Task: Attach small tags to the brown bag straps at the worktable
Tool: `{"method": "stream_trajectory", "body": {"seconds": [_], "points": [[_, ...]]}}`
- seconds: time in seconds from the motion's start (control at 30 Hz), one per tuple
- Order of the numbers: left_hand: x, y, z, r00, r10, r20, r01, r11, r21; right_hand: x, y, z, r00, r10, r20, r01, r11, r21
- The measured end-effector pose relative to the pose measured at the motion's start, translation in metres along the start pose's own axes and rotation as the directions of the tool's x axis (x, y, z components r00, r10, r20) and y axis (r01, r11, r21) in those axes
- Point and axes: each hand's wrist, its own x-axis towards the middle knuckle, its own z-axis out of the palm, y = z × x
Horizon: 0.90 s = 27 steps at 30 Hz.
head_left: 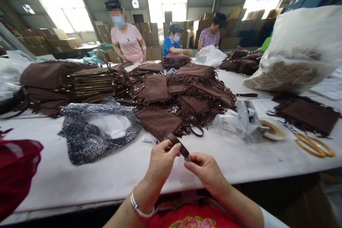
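Note:
My left hand (163,156) pinches a dark brown strap (180,145), which is bent into a loop above the table's front edge. The fingers of my right hand (204,167) are closed at the strap's lower end, on what looks like a small piece of clear plastic. Just beyond my hands lies a brown fringed bag (160,123). A second brown wrist strap (196,128) rests beside it. Behind these is a heap of brown fringed bags (156,89), some with gold zips stacked at the left.
A black-and-white patterned bag (80,139) lies left. Right are a tape dispenser (247,114), a tape roll (272,129), yellow-handled scissors (312,145), another fringed bag (307,114) and a big clear plastic sack (296,53). Several people stand or sit across the white table (107,181).

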Motion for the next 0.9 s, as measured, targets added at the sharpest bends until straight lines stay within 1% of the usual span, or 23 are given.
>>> {"method": "stream_trajectory", "body": {"seconds": [0.13,0.33,0.57,0.77,0.9], "points": [[0.0,0.0,0.003,1.0,-0.009,-0.028,0.009,1.0,-0.001,0.0,0.0,0.0,1.0,0.002,0.008,-0.002,1.0,0.003],[0.001,-0.005,0.007,1.0,0.003,-0.02,-0.004,1.0,-0.01,0.002,0.0,0.0,1.0,0.009,-0.001,-0.009,1.0,0.01],[0.0,-0.003,0.001,1.0,0.005,-0.005,-0.005,1.0,-0.012,0.002,0.004,-0.003,0.998,0.063,0.007,-0.063,0.995,0.077],[-0.003,-0.001,-0.003,1.0,0.018,0.02,-0.018,1.0,-0.01,0.003,0.005,-0.001,0.998,0.058,-0.005,-0.057,0.994,0.091],[-0.003,-0.001,-0.005,0.999,0.028,0.044,-0.029,0.999,0.021,0.004,0.003,0.0,0.998,0.054,0.01,-0.055,0.992,0.115]]}}
